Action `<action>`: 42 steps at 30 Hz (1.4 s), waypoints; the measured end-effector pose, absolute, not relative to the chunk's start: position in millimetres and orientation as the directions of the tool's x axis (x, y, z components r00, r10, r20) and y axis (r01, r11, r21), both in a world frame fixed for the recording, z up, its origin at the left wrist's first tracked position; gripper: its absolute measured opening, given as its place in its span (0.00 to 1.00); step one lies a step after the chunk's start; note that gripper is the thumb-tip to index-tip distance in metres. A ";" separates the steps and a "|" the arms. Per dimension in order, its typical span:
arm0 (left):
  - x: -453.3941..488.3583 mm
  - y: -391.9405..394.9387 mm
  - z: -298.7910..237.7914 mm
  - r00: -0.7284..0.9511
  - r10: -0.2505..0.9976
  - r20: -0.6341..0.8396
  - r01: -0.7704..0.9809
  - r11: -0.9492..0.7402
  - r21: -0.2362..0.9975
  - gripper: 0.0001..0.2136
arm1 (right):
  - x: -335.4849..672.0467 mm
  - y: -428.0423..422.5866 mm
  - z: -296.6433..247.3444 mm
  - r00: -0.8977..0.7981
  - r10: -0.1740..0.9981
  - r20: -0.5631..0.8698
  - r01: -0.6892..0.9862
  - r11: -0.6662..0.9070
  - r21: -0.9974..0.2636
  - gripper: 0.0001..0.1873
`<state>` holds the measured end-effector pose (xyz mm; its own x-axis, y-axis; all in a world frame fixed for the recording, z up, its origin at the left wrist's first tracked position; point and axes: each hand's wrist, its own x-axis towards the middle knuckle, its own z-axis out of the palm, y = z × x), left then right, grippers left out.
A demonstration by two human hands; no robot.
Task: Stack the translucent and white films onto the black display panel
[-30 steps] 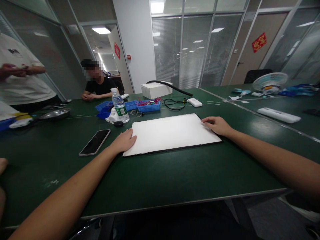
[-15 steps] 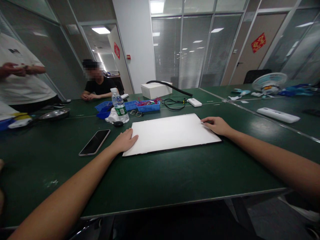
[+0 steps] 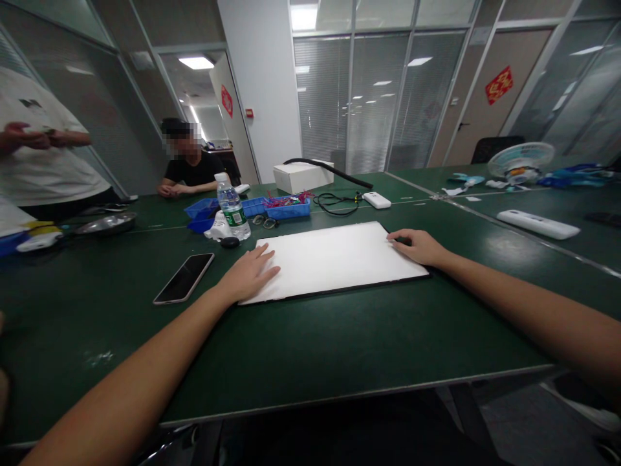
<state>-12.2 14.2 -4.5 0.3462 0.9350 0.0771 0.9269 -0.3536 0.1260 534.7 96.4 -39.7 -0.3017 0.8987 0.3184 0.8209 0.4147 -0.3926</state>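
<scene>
Your left hand (image 3: pixel 250 275) and right hand (image 3: pixel 418 246) lie with fingers (image 3: pixel 266 266) released on the white board's (image 3: pixel 334 259) opposite edges, steadying it on the desk (image 3: pixel 291 349).

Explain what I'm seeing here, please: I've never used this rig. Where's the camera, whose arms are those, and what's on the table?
There is no machine: these are a person's two bare arms, seen from one camera worn on that person's head, looking forward and down. The left hand lies flat on the near left corner of a white board, which lies on the green table. The right hand rests at the board's far right corner; whether its fingers hook the edge I cannot tell. Nothing is lifted. Left of the board are a phone and a water bottle; behind it, blue trays. A seated person and a standing person are at the far left.
</scene>
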 end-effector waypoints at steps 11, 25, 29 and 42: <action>1.1 -4.1 10.5 0.691 0.723 0.013 0.708 -0.680 0.192 0.43 | 530.7 93.5 -38.2 -0.340 0.881 0.330 0.801 0.455 -0.389 0.21; 0.5 -2.2 7.9 0.666 0.746 0.014 0.729 -0.655 0.199 0.39 | 519.1 72.4 -14.4 -0.534 0.756 0.378 0.694 0.647 -0.315 0.21; 1.2 -2.4 8.1 0.664 0.748 0.017 0.730 -0.653 0.200 0.39 | 511.8 56.7 -4.4 -0.648 0.689 0.326 0.624 0.725 -0.291 0.28; 0.3 -1.7 7.1 0.672 0.740 0.023 0.725 -0.664 0.184 0.38 | 501.8 53.1 -11.6 -0.815 0.554 0.171 0.515 0.827 -0.228 0.47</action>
<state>0.3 -1.7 7.1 0.6718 0.7404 0.0232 0.7251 -0.6636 0.1838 501.8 53.1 -11.6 -0.8146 0.5543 0.1709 0.5146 0.8266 -0.2280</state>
